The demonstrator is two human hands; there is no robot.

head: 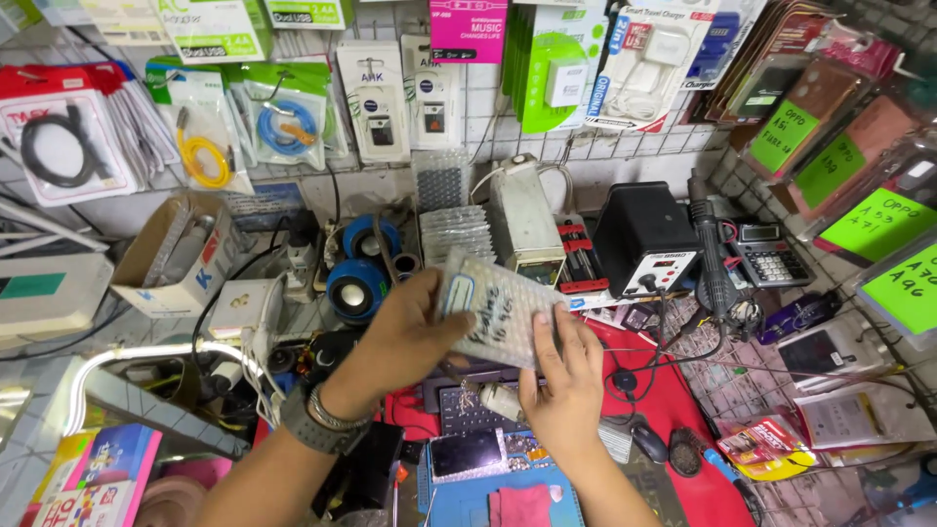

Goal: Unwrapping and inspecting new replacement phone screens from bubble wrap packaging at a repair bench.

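My left hand (410,337) and my right hand (566,385) both hold a flat bubble-wrap packet (500,307) with handwriting on it, raised above the middle of a crowded workbench. The left hand grips its left edge with thumb on top; a watch sits on that wrist. The right hand's fingers press against the packet's lower right corner. Below the hands lies a blue work mat (459,493) with a small dark phone screen (467,453) and a pink cloth (519,507).
More bubble-wrap packets (454,232) stand behind, near blue round speakers (356,288). A black soldering station (644,239), a hot-air handle (712,263) and a calculator (771,259) sit right. Packaged cables and chargers hang on the grid wall. A red mat (673,410) covers the bench at the right.
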